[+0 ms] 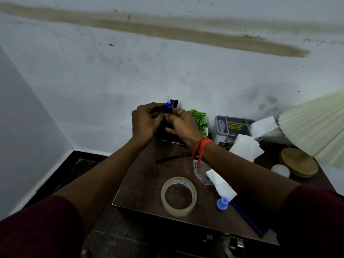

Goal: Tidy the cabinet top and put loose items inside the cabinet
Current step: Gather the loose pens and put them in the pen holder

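Gripping blue pens (168, 106) with left hand (144, 121), caps above grip; pinching dark holder (161, 130) with right hand (183, 125), just below. Likely light, stiff, slick plastic; best taken low round holder body.

- The pen holder (162, 130) stands at the back edge of the cabinet top (141, 187), by the wall, held between the left hand (144, 121) and the right hand (181, 125).
- A plant (200, 119) stands just right of the holder, and a box (232, 125) stands right of the plant.
- Two pens (173, 157) lie in the middle, before the holder.
- A tape roll (178, 196) lies flat near the front edge.
- A dish (200, 171) sits behind and right of the roll, with a paper slip (221, 186) on its rim.
- A capped pen (243, 216) lies towards the front right corner.
- Tissues (245, 148) lie before the box.
- A disc (299, 162) lies at the right edge, with a ball (280, 170) just beside it.
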A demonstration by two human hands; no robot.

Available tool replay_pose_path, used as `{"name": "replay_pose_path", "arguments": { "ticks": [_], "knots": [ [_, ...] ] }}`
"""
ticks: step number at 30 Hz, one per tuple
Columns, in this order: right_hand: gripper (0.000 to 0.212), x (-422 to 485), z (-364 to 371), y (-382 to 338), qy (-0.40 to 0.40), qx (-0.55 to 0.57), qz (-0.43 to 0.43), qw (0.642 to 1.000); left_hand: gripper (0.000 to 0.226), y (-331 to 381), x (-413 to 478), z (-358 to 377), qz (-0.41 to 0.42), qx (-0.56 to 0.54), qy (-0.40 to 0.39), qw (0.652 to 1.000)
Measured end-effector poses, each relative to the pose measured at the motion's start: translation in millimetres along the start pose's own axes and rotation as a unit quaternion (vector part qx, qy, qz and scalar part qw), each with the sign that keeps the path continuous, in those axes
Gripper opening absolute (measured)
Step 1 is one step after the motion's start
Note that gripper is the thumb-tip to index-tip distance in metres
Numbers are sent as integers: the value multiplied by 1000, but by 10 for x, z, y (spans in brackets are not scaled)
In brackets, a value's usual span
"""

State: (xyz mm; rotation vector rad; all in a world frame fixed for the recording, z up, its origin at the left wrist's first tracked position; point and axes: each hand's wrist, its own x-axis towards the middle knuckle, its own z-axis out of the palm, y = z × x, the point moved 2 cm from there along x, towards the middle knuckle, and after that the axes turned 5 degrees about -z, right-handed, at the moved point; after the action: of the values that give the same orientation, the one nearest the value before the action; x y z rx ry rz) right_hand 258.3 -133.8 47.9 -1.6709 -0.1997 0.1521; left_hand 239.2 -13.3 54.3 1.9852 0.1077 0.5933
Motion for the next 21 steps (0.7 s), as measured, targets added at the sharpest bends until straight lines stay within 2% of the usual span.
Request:
{"name": "replay_pose_path", "arguments": {
  "ticks": [8, 11, 14, 19, 21],
  "knots": [
    [52, 14, 20, 28, 9, 67, 38, 997, 28, -60, -16, -18, 7, 22, 15, 1000],
    [45, -38, 4, 19, 13, 93, 46, 995, 28, -110, -49, -38, 2, 14, 10, 1000],
    [29, -133, -9, 50, 24, 117, 62, 991, 28, -200, -102, -43, -10, 15, 17, 1000],
    [35, -307, 43, 284, 78, 177, 136, 972, 25, -336, -270, -21, -19, 31, 10, 999],
    [19, -399, 71, 370, 89, 188, 170, 963, 24, -385, -334, -4, -20, 43, -1, 999]
  ]
}}
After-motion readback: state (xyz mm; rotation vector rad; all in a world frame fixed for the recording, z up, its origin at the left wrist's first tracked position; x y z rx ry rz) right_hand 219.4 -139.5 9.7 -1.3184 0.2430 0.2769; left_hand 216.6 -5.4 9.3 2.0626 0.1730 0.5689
